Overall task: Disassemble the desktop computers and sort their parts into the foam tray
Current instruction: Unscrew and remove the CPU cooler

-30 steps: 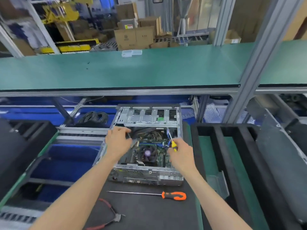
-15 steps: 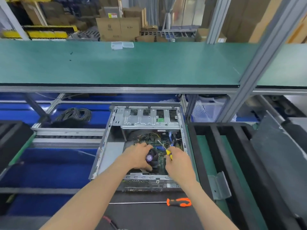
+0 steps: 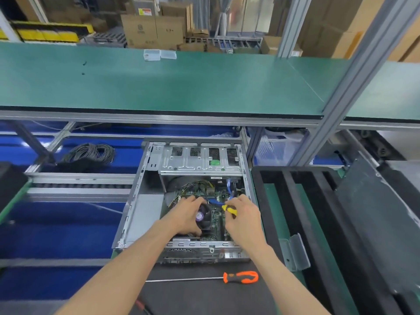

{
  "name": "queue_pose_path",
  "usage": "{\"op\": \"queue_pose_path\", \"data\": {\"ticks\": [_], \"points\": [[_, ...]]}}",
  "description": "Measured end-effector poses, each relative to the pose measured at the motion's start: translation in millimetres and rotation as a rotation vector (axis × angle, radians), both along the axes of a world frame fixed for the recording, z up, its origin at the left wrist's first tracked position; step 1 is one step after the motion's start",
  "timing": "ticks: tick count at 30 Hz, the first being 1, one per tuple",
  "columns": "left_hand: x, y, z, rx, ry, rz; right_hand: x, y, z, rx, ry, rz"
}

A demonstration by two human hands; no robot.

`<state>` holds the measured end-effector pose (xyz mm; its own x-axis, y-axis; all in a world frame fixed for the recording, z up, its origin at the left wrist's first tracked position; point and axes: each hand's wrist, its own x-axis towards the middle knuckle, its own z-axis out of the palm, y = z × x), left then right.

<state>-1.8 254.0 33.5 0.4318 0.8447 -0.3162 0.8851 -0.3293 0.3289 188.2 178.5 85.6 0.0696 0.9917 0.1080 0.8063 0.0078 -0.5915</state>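
Inside the case (image 3: 145, 214), both hands work.
Left hand (image 3: 189, 215) cups the fan (image 3: 203, 215); right hand (image 3: 244, 215), at 3 o'clock, apparently pinches a yellow screwdriver (image 3: 230, 210).

A green shelf (image 3: 159, 87) spans the top, two clear plastic boxes (image 3: 159, 54) at its far edge. Beyond it — stacked cardboard boxes (image 3: 154, 30). Below left, a black cable coil (image 3: 91, 153) lies on a blue surface — beside grey aluminium rails (image 3: 77, 178).
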Motion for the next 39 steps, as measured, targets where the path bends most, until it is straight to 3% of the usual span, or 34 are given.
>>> {"op": "queue_pose_path", "data": {"ticks": [11,22,39], "points": [[2,-1,2,-0.079,-0.015,0.037,18,29,15,0.013,0.031,0.056],[1,-2,4,-0.098,-0.045,0.045,7,38,19,-0.045,-0.104,0.126],[1,-2,6,-0.090,-0.026,0.030,3,44,20,-0.072,-0.146,0.147]]}}
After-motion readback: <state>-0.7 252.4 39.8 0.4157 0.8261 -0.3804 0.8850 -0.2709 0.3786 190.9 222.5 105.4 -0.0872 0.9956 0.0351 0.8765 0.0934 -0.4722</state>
